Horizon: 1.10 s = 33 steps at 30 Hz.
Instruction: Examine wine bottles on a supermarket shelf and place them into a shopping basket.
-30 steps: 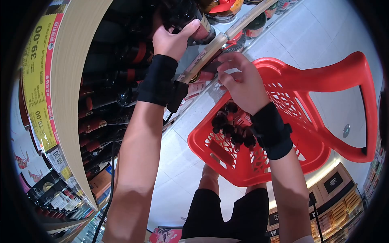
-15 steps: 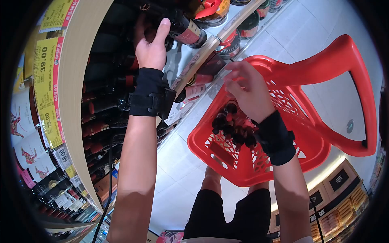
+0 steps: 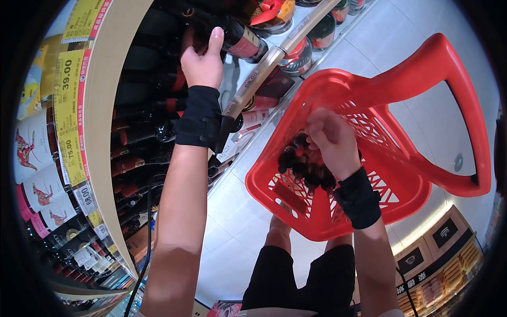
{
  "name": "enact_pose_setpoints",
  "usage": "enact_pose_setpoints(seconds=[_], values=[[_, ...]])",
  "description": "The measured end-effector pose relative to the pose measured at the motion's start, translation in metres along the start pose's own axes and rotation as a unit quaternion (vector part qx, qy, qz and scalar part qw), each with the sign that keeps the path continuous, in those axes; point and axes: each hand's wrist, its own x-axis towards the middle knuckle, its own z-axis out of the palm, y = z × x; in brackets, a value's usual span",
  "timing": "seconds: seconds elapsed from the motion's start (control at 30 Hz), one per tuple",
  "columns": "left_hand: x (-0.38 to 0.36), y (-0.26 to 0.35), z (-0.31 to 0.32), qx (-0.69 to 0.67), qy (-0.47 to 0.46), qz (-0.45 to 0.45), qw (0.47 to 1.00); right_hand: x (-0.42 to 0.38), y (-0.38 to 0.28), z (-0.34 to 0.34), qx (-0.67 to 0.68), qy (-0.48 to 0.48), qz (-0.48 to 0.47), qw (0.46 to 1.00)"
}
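Dark glass bottle (image 3: 244,44) with a pale-and-reddish label was seen just ahead and to the right of the left hand (image 3: 203,70), beside its raised thumb. The bottle's long axis was slanted across the view, with the base towards the right hand's side and the upper end away to the left, beyond the fingers. The left hand was clearly the nearer one. Its thumb was spread from the palm, but its fingers were hidden in shadow, so whether anything was gripped could not be told. The bottle's base was placed by the white shelf (image 3: 233,71), near the pale wooden shelf edge (image 3: 251,80).

The right hand (image 3: 339,150) was held over the red plastic basket (image 3: 262,196), half open with its fingers loosely curled, and nothing could be seen in it.

One labelled bottle was counted beside the left thumb, and one basket below the right hand. In the basket, at least five dark bottle tops (image 3: 300,169) were counted, just left of the right hand; others may have been hidden. More dark bottles (image 3: 142,132) were ranged left of the left wrist, too dim to be counted.
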Motion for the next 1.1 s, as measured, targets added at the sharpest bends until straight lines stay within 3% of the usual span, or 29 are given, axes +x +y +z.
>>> enact_pose_setpoints(seconds=[0.1,0.27,0.33,0.4,0.47,0.53,0.6,0.73,0.77,0.93,0.97,1.1], values=[[0.003,0.002,-0.004,0.052,-0.017,0.002,0.998,-0.013,0.023,-0.008,-0.023,0.013,0.024,0.999],[-0.029,0.007,-0.005,-0.046,0.029,0.055,0.997,-0.028,0.066,-0.027,0.017,0.037,0.085,0.996],[-0.051,0.006,-0.009,-0.013,0.056,0.071,0.996,-0.036,0.083,-0.036,0.033,0.046,0.101,0.993],[-0.079,-0.006,-0.020,-0.034,0.024,0.091,0.995,-0.046,0.098,-0.047,0.022,0.048,0.106,0.993],[-0.113,-0.011,-0.029,-0.004,0.004,0.024,1.000,-0.055,0.100,-0.052,0.022,0.082,0.166,0.983],[-0.147,-0.028,-0.038,0.009,-0.026,0.035,0.999,-0.063,0.121,-0.065,-0.056,0.076,0.169,0.981],[-0.184,-0.025,-0.035,0.068,-0.019,-0.041,0.997,-0.072,0.127,-0.072,-0.093,0.060,0.205,0.973],[-0.272,-0.043,-0.042,0.134,-0.133,-0.117,0.975,-0.086,0.171,-0.085,-0.297,0.023,0.026,0.954],[-0.287,-0.034,-0.035,0.106,-0.119,-0.162,0.974,-0.088,0.163,-0.083,-0.254,0.033,0.092,0.962],[-0.358,-0.028,-0.017,-0.055,-0.031,-0.335,0.940,-0.091,0.138,-0.093,-0.298,-0.023,0.164,0.940],[-0.370,-0.029,-0.015,-0.122,-0.026,-0.351,0.928,-0.090,0.133,-0.095,-0.299,-0.038,0.173,0.937],[-0.397,-0.010,-0.010,-0.099,0.004,-0.358,0.928,-0.087,0.129,-0.109,-0.292,-0.030,0.129,0.947]])
